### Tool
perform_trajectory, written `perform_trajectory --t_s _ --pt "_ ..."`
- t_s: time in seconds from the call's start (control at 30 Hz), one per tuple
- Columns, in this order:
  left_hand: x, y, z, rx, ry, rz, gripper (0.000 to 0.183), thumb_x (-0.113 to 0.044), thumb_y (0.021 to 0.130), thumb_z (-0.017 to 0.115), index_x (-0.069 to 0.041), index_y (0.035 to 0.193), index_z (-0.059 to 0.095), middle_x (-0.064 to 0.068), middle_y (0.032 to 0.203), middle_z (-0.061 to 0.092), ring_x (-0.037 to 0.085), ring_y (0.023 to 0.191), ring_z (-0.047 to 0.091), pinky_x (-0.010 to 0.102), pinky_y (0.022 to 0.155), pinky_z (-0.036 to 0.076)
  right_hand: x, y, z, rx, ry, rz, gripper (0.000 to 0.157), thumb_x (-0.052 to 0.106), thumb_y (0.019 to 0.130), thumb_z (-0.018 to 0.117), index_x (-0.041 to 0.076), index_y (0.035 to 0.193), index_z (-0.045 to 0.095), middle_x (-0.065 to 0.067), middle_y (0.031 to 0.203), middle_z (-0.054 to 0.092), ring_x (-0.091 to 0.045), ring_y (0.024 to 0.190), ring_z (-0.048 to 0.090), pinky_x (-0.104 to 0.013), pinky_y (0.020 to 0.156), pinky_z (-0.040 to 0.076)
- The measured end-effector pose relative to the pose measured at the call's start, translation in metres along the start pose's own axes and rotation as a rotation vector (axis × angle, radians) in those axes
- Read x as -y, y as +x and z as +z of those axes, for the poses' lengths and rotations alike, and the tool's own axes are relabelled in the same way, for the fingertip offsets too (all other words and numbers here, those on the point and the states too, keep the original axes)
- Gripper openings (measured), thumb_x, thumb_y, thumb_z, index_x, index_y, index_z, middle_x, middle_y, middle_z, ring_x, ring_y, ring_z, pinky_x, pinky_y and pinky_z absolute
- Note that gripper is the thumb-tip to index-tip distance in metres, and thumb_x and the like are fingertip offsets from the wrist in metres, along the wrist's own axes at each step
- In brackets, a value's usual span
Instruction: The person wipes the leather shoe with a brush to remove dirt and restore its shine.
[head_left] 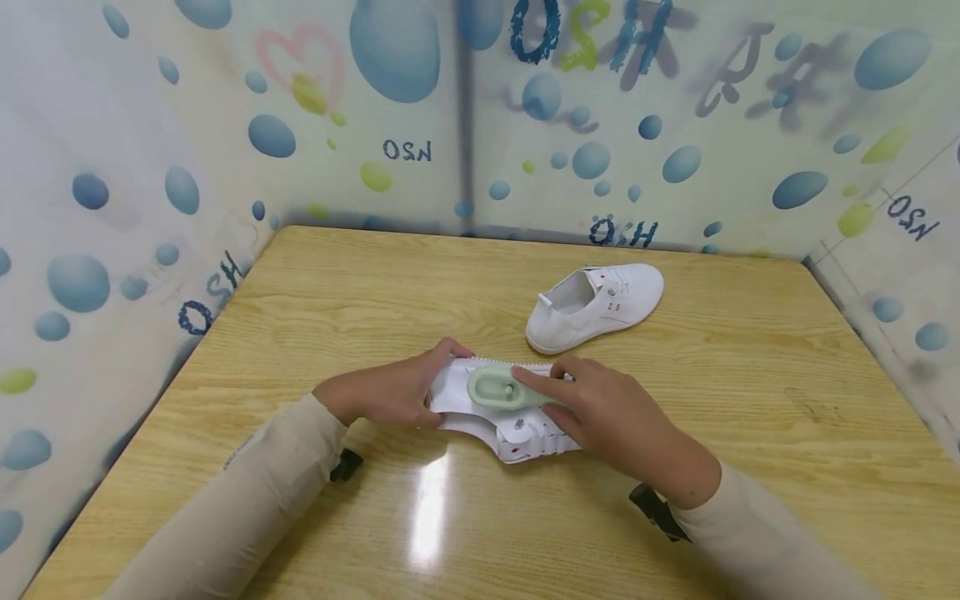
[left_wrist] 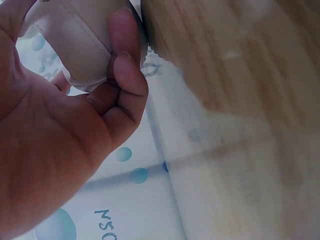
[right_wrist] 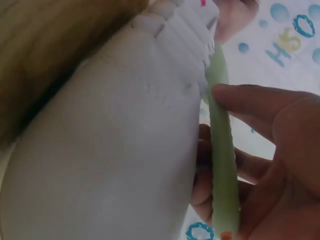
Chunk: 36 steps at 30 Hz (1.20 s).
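A white lace-up shoe [head_left: 457, 385] lies tipped on its side, its opening facing me and its toe to the right. My left hand [head_left: 397, 387] grips it by the heel; in the left wrist view, curled fingers [left_wrist: 131, 82] wrap the heel fabric. In my right hand [head_left: 607, 408] is a pale green brush [head_left: 497, 388], its oval head flat against the shoe's upper side wall. The index finger presses on the back of that head. From the right wrist, the brush's long handle [right_wrist: 224, 165] runs between thumb and fingers alongside the shoe. Its bristle side is hidden.
A second white shoe [head_left: 596, 307] stands upright on the wooden table [head_left: 360, 292], farther back and to the right, toe pointing right. Patterned curtain walls [head_left: 465, 125] enclose the table at the back and sides. Dark camera straps sit at both wrists.
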<state>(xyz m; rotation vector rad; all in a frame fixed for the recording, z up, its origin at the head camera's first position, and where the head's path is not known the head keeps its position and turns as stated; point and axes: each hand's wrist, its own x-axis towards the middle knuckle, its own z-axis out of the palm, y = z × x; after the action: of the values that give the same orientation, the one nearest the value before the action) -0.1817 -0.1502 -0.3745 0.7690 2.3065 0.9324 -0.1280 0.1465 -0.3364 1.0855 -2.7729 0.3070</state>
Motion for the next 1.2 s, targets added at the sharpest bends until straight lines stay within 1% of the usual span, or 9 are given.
perform_trajectory --t_s 0.1,0.23,0.33,0.53,0.67,0.77,0.87,1.07,1.2 --pt "0.000 0.000 0.000 0.001 0.003 0.012 0.083 -0.007 0.082 0.075 -0.017 0.147 0.024 0.005 0.145 0.042 0.021 0.119 0.050 0.037 0.100 0.041 0.002 0.001 0.003 -0.005 -0.005 -0.002 0.055 0.019 0.089 0.077 0.030 0.139 0.059 -0.003 0.106 0.063 -0.013 0.080 0.054 -0.026 0.063 0.047" --pt "0.000 -0.001 -0.001 0.000 0.012 0.010 0.083 -0.007 0.082 0.075 -0.017 0.147 0.024 0.006 0.146 0.041 0.021 0.118 0.050 0.037 0.100 0.041 0.000 0.000 -0.003 0.034 -0.011 0.032 0.055 0.020 0.088 0.077 0.030 0.139 0.059 -0.004 0.105 0.063 -0.012 0.078 0.053 -0.025 0.061 0.046" --pt "0.000 -0.001 0.000 0.000 0.019 -0.005 0.083 -0.007 0.082 0.074 -0.018 0.147 0.023 0.005 0.146 0.041 0.021 0.118 0.049 0.037 0.100 0.040 -0.004 -0.002 -0.012 0.080 -0.002 0.075 0.055 0.020 0.089 0.076 0.032 0.139 0.059 -0.003 0.102 0.062 -0.011 0.074 0.051 -0.024 0.058 0.043" --pt "0.001 -0.001 0.000 -0.002 0.013 -0.018 0.084 -0.006 0.082 0.073 -0.019 0.148 0.023 0.003 0.148 0.041 0.019 0.122 0.047 0.038 0.105 0.038 -0.013 -0.012 -0.037 0.160 0.045 0.161 0.050 0.019 0.090 0.072 0.034 0.137 0.061 0.001 0.096 0.059 -0.008 0.065 0.044 -0.024 0.054 0.037" --pt "0.001 -0.001 0.000 -0.004 0.017 -0.020 0.084 -0.006 0.081 0.072 -0.019 0.148 0.023 0.003 0.148 0.041 0.019 0.123 0.047 0.038 0.106 0.037 -0.017 -0.016 -0.046 0.177 0.047 0.168 0.049 0.020 0.089 0.072 0.034 0.135 0.063 0.001 0.098 0.060 -0.007 0.063 0.042 -0.024 0.053 0.036" --pt "0.001 0.000 0.000 -0.003 0.021 -0.023 0.084 -0.006 0.082 0.073 -0.020 0.148 0.023 0.003 0.147 0.042 0.019 0.121 0.048 0.038 0.105 0.038 -0.016 -0.014 -0.041 0.157 0.050 0.149 0.049 0.019 0.088 0.073 0.033 0.134 0.063 0.001 0.096 0.060 -0.007 0.064 0.043 -0.023 0.053 0.037" --pt "0.001 0.000 -0.001 0.001 0.019 -0.021 0.084 -0.007 0.082 0.073 -0.020 0.148 0.023 0.004 0.146 0.042 0.020 0.118 0.049 0.038 0.102 0.039 -0.011 -0.009 -0.028 0.124 0.033 0.114 0.050 0.019 0.088 0.074 0.032 0.135 0.063 0.000 0.096 0.061 -0.007 0.066 0.045 -0.022 0.055 0.038" --pt "0.000 -0.001 -0.001 0.011 -0.009 -0.005 0.083 -0.005 0.082 0.073 -0.020 0.146 0.023 0.005 0.143 0.043 0.021 0.111 0.051 0.035 0.095 0.043 0.000 0.000 -0.001 0.048 -0.003 0.000 0.054 0.020 0.088 0.077 0.030 0.139 0.060 -0.003 0.103 0.063 -0.011 0.075 0.052 -0.024 0.059 0.043" --pt "0.000 -0.001 -0.001 0.011 -0.016 -0.002 0.083 -0.004 0.081 0.073 -0.021 0.146 0.024 0.004 0.142 0.044 0.021 0.109 0.051 0.035 0.092 0.043 0.002 0.000 0.001 0.028 -0.021 -0.016 0.054 0.019 0.088 0.077 0.030 0.138 0.060 -0.004 0.103 0.063 -0.012 0.076 0.054 -0.025 0.059 0.044"
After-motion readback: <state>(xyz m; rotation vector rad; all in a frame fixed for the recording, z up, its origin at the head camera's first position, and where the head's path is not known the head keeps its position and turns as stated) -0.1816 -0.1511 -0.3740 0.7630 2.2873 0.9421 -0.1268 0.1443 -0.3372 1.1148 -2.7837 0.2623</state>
